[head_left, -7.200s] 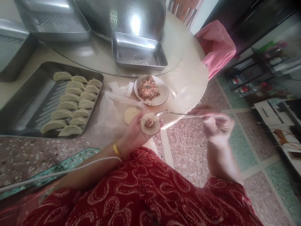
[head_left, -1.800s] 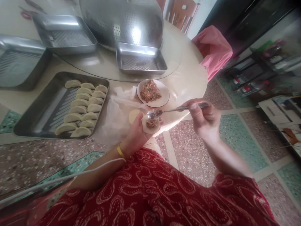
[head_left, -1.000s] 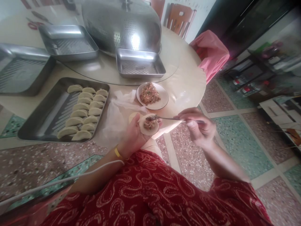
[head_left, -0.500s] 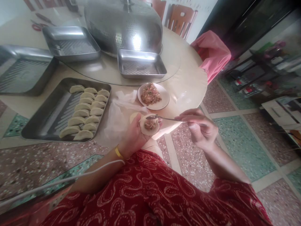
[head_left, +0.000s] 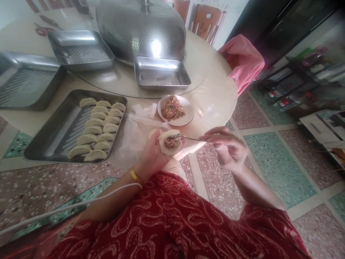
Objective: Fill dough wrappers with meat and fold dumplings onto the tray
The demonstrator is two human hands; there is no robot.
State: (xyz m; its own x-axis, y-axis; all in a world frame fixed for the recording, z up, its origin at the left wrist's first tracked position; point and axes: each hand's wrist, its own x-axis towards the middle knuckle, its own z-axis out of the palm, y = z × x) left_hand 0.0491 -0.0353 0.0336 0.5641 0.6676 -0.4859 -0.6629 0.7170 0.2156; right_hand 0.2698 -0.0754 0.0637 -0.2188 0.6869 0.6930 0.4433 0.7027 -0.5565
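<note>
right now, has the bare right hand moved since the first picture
Yes, leftward: the bare right hand, holding the slim metal spoon, now sits closer to the round white dark-rimmed plate.

Red clothes (head_left: 172, 223) are worn, but it cannot be told if they are a shirt or a dress. The cloth is covered all over with pale, curly loops, and some loops are lined with rows of little dots. The left sleeve (head_left: 81, 228) and the right sleeve (head_left: 265, 216) are made of the same red cloth. They are cut short, so the lower arms (head_left: 256, 185) are left uncovered. A thin yellow band (head_left: 134, 174) is worn on the left wrist. A long white cord (head_left: 81, 204) is laid across the left lower arm, and its end is lost from sight near the band.
</note>
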